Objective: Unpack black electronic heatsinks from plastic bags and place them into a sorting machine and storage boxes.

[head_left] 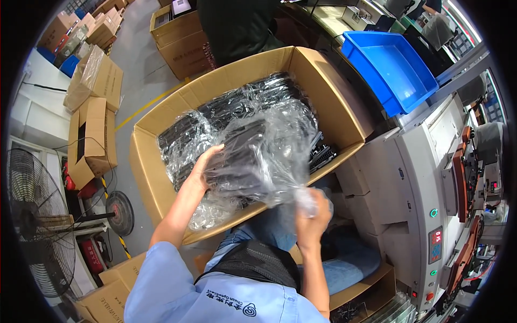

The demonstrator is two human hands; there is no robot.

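A clear plastic bag (pixel 242 156) filled with black parts is held above a large open cardboard box (pixel 142 167). My left hand (pixel 203 166) grips the bag's left side, its fingers partly hidden by the plastic. Bunched in my closed right hand (pixel 315 215) is the gathered, twisted end of the same bag, slightly blurred, just outside the box's near edge. Inside the box lie several more clear bags of black parts (pixel 186 132). A few loose black parts (pixel 321 153) show at the box's right inner side.
A blue plastic tray (pixel 390 70) rests at the upper right. Along the right stands a pale machine (pixel 420 177) with lit buttons and a display. A floor fan (pixel 40 215) is at left, near open cartons (pixel 91 140). Beyond the box is a person in dark clothes (pixel 237 32).
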